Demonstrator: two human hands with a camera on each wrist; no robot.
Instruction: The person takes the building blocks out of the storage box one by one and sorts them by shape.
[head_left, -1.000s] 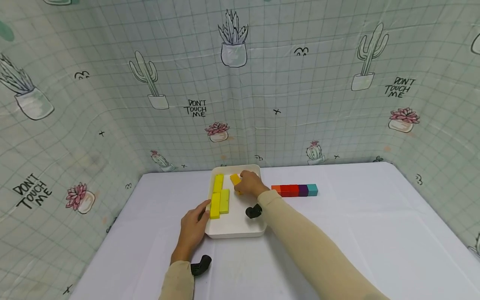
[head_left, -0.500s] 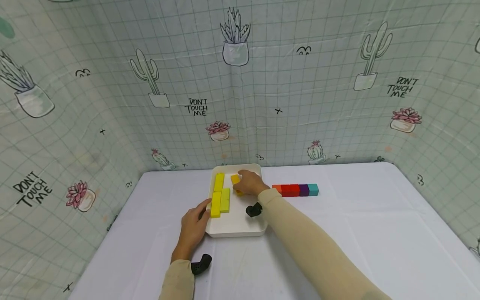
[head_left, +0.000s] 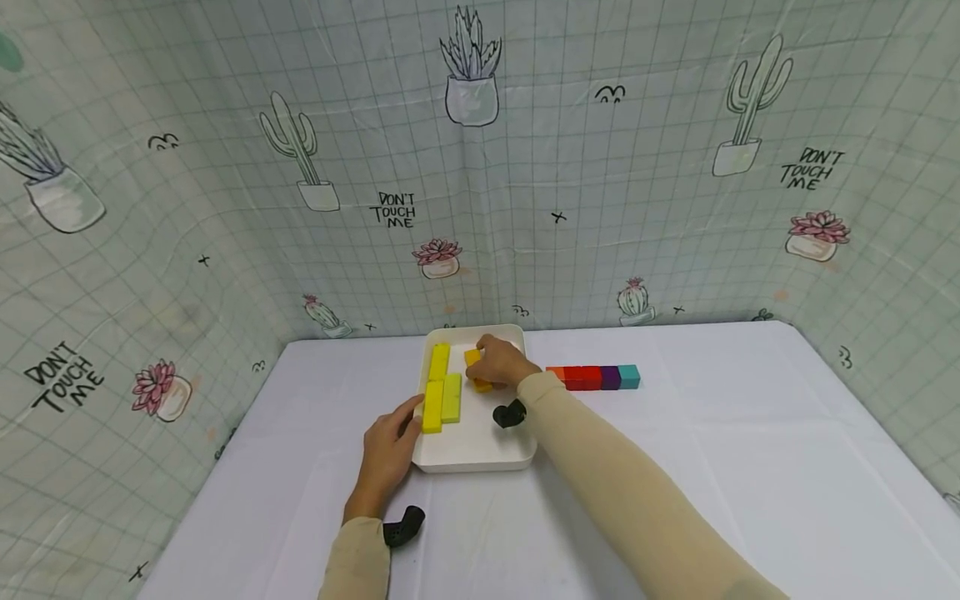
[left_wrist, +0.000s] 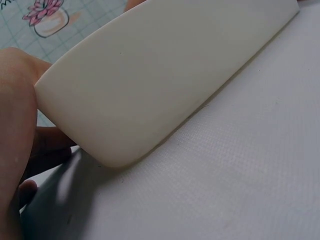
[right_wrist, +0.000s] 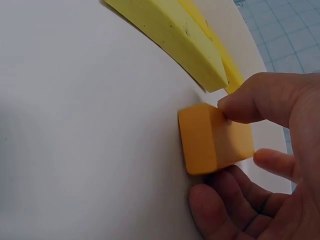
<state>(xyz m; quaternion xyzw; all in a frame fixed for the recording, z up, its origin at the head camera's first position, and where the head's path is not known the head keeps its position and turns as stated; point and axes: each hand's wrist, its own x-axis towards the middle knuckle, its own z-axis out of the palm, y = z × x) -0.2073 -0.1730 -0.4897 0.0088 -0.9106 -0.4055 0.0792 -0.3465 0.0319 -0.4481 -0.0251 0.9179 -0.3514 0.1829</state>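
A white tray lies on the table. My left hand grips its left side; the left wrist view shows the thumb at the rim and fingers against the outer wall. In the tray's far half, my right hand pinches an orange-yellow block between thumb and fingers, standing on the tray floor. Along the tray's left wall lie two bright yellow blocks, a far block and a near block, end to end. A lime-yellow block sits beside them on the right.
To the right of the tray, a row of coloured blocks stands on the white-covered table: orange, red, purple and teal. The right forearm crosses over the table. A printed cloth hangs behind and at both sides.
The head view has shifted slightly. Both hands keep their places at the tray, and the blocks lie as before.
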